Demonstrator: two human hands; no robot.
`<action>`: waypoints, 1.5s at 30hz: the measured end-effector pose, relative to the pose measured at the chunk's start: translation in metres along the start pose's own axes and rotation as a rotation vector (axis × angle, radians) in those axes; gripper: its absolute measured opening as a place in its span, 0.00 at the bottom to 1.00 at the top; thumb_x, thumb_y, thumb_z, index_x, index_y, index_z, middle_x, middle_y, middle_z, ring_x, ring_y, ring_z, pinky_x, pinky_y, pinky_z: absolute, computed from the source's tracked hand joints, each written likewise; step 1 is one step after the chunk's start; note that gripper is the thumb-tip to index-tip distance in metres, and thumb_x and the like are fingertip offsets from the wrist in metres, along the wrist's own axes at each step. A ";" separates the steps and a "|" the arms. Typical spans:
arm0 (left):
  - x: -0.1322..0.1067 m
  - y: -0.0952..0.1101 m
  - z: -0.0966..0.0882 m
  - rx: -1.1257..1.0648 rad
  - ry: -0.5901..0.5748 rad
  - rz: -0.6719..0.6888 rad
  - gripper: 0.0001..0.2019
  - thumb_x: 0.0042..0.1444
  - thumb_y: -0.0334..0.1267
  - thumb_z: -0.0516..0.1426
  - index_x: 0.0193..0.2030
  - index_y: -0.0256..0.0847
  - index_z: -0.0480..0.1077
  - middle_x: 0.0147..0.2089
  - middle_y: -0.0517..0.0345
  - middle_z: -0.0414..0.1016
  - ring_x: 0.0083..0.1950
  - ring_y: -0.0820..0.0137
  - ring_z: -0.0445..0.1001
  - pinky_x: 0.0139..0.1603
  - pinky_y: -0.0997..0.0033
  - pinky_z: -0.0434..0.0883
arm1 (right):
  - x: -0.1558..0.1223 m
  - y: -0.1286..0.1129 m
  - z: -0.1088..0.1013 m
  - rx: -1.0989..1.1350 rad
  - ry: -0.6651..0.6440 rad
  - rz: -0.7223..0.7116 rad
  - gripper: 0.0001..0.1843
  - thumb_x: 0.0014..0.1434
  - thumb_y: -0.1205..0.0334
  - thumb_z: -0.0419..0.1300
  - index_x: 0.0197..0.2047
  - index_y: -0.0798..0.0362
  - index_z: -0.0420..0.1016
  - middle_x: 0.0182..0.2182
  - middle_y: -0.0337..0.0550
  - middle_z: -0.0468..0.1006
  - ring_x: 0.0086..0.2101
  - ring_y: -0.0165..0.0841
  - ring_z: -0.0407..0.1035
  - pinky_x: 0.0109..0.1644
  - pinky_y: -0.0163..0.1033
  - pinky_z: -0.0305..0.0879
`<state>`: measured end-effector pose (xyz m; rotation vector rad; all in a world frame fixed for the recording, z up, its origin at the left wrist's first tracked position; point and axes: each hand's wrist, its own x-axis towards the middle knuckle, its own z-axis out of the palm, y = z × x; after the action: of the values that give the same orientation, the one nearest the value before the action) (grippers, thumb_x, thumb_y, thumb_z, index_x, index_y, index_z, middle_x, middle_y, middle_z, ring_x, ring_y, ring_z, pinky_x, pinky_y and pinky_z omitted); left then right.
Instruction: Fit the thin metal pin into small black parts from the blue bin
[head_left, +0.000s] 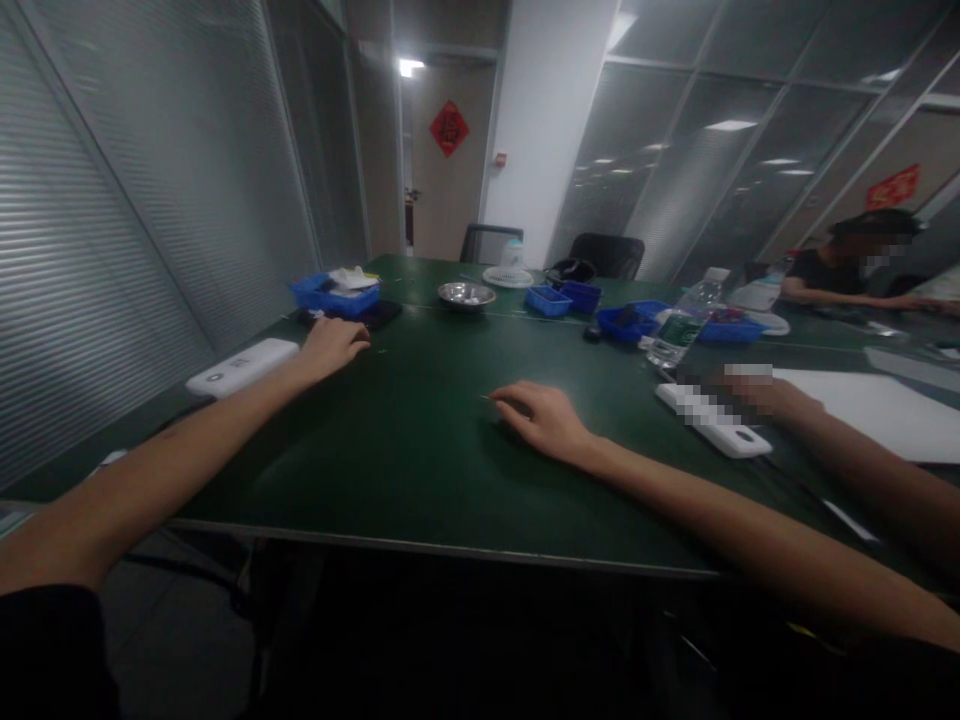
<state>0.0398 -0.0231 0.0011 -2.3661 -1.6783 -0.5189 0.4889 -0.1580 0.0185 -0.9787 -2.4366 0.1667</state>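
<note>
My right hand [546,418] is over the middle of the green table [420,470], thumb and fingertips pinched together. A thin pale sliver [485,398] pokes out from the fingertips, too small to name. My left hand [334,345] lies palm down at the left, fingers loosely bent and apart from the thumb, with nothing visible in it. Just beyond it are a dark flat pad [382,315] and a blue tray [335,293] holding white and yellowish items. A white power bank-like box [244,367] sits beside my left wrist.
Farther back stand a metal bowl [466,294], a white basket [508,277] and blue bins [548,301]. To the right are a water bottle [686,320], another white box [712,420], white sheets [877,405] and another person's arm [862,450]. A person [847,270] sits at far right.
</note>
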 end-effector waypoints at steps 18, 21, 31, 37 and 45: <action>0.007 0.014 -0.011 -0.257 0.146 -0.169 0.12 0.62 0.43 0.61 0.47 0.41 0.80 0.47 0.49 0.83 0.49 0.57 0.79 0.54 0.59 0.70 | 0.000 0.001 0.001 -0.007 -0.011 -0.013 0.18 0.74 0.53 0.53 0.57 0.51 0.78 0.47 0.46 0.82 0.40 0.36 0.76 0.44 0.42 0.71; 0.009 -0.002 -0.019 -0.347 0.198 -0.278 0.10 0.57 0.41 0.65 0.43 0.41 0.82 0.43 0.51 0.84 0.45 0.60 0.81 0.52 0.63 0.73 | 0.000 0.002 0.002 -0.005 -0.010 -0.016 0.17 0.74 0.54 0.54 0.57 0.51 0.78 0.48 0.46 0.82 0.41 0.36 0.76 0.45 0.43 0.71; 0.012 -0.027 -0.004 -0.363 0.074 -0.399 0.11 0.52 0.43 0.68 0.41 0.45 0.85 0.43 0.50 0.85 0.49 0.55 0.82 0.56 0.60 0.74 | 0.000 -0.001 -0.001 -0.002 -0.020 -0.019 0.17 0.74 0.53 0.53 0.57 0.51 0.78 0.48 0.46 0.82 0.41 0.35 0.77 0.44 0.41 0.71; 0.012 -0.025 0.002 -0.379 0.032 -0.421 0.11 0.52 0.43 0.68 0.42 0.45 0.85 0.45 0.50 0.86 0.51 0.55 0.82 0.56 0.60 0.74 | 0.001 -0.001 -0.001 0.000 -0.020 -0.021 0.18 0.74 0.53 0.53 0.56 0.51 0.78 0.48 0.47 0.82 0.41 0.35 0.76 0.44 0.42 0.71; 0.012 -0.028 -0.004 -0.390 -0.019 -0.391 0.12 0.50 0.45 0.69 0.42 0.47 0.86 0.42 0.51 0.86 0.49 0.54 0.82 0.53 0.59 0.75 | 0.000 -0.003 -0.002 0.011 -0.034 -0.015 0.18 0.74 0.53 0.53 0.57 0.51 0.78 0.49 0.48 0.82 0.43 0.37 0.77 0.45 0.43 0.72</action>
<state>0.0169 -0.0045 0.0080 -2.2829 -2.2384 -0.9700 0.4880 -0.1597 0.0213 -0.9599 -2.4702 0.1933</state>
